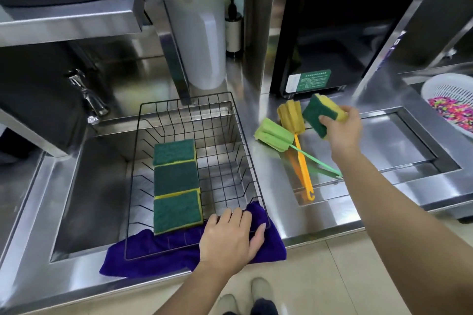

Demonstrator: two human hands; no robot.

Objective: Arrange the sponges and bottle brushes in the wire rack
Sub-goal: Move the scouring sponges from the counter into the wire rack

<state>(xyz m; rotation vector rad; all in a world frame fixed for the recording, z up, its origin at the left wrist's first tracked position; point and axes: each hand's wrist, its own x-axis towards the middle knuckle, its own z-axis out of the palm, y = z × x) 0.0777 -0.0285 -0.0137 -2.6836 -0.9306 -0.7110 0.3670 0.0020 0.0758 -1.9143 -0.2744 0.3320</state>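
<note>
Steel counter [271, 161]; left hand [230, 235] grips wire rack [194, 107], right hand [343, 130] pinches sponge [317, 112]; label [308, 83] unreadable.

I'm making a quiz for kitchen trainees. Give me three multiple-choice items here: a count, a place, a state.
1. How many green-and-yellow sponges lie in the black wire rack? A two; B three; C five
2. Where do the green foam bottle brush and yellow foam bottle brush lie? A steel counter right of the rack; B sink; C shelf
3. The right hand is: A empty; B pointing; C gripping a green-and-yellow sponge
Key: B, three in a row; A, both beside the rack; C, sponge clasped in it.
</note>
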